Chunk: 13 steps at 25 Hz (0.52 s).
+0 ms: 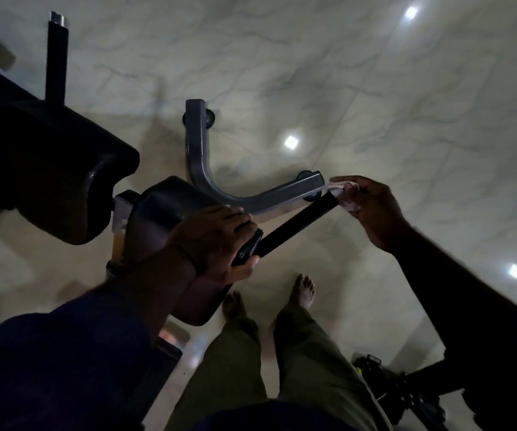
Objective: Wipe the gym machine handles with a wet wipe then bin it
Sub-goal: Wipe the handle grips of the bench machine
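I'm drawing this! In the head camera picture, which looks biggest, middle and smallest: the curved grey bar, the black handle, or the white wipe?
1. Grey bar, biggest.
2. Black handle, shorter and thinner, though it is nearer the camera.
3. Wipe, smallest; the right hand hides part of it.

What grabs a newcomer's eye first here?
Centre frame, the right hand pinches a white wet wipe around the far end of a black handle, while the left hand grips the handle's near end. Behind them a grey curved frame tube stands out against the glossy marble floor; bare feet show below.
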### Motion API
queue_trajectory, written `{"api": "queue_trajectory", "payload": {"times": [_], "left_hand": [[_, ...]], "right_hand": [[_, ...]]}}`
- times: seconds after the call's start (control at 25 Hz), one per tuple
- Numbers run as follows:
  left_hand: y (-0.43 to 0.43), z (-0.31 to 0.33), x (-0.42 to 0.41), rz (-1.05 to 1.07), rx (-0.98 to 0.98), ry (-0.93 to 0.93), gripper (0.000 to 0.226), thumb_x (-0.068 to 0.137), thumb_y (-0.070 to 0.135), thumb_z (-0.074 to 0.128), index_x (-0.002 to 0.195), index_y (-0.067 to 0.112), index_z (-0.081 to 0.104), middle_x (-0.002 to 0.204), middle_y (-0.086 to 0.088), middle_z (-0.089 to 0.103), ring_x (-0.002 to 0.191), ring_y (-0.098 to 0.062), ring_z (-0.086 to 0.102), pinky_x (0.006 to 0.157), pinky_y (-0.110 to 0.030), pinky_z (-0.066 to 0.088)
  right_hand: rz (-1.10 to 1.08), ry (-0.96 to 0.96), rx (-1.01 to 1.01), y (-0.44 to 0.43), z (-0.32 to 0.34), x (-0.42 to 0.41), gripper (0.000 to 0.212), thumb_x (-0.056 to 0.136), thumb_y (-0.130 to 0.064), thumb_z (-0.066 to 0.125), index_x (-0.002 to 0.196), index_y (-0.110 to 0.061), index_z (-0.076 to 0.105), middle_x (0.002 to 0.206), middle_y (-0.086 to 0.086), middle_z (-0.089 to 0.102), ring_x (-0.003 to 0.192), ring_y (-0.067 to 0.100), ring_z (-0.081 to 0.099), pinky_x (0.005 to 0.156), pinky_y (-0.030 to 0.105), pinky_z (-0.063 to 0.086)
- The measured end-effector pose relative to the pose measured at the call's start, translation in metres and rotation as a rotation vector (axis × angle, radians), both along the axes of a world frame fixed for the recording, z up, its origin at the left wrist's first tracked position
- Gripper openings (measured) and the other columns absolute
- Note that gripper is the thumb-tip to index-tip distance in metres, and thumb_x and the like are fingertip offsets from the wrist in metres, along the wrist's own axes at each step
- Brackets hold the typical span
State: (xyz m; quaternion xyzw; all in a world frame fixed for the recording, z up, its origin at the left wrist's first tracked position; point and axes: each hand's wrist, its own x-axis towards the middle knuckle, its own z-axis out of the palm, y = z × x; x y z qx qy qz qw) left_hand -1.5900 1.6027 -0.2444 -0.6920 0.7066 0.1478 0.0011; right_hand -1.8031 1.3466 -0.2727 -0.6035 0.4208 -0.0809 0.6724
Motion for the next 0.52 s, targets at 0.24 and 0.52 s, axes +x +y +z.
{"api": "queue_trajectory", "payload": {"times": [0.24, 0.52], "left_hand": [[0.003, 0.0, 0.001, -0.017, -0.068, -0.004, 0.056, 0.091, 0.057, 0.049, 0.119, 0.012, 0.068, 0.12, -0.012, 0.071, 0.112, -0.033, 0.067, 0.096, -0.046, 0.053], [0.004, 0.006, -0.001, -0.056, -0.064, -0.057, 0.058, 0.091, 0.057, 0.051, 0.12, 0.011, 0.07, 0.122, -0.013, 0.072, 0.108, -0.033, 0.07, 0.092, -0.041, 0.055]], "right_hand": [[-0.597, -0.152, 0.24, 0.073, -0.016, -0.007, 0.03, 0.104, -0.009, 0.055, 0.132, -0.003, 0.064, 0.111, 0.008, 0.072, 0.102, 0.017, 0.067, 0.093, 0.029, 0.056], [-0.283, 0.25, -0.679, 0.108, -0.005, 0.013, 0.052, 0.099, 0.002, 0.042, 0.146, -0.017, 0.057, 0.152, 0.003, 0.053, 0.145, 0.008, 0.041, 0.119, 0.024, 0.038]]}}
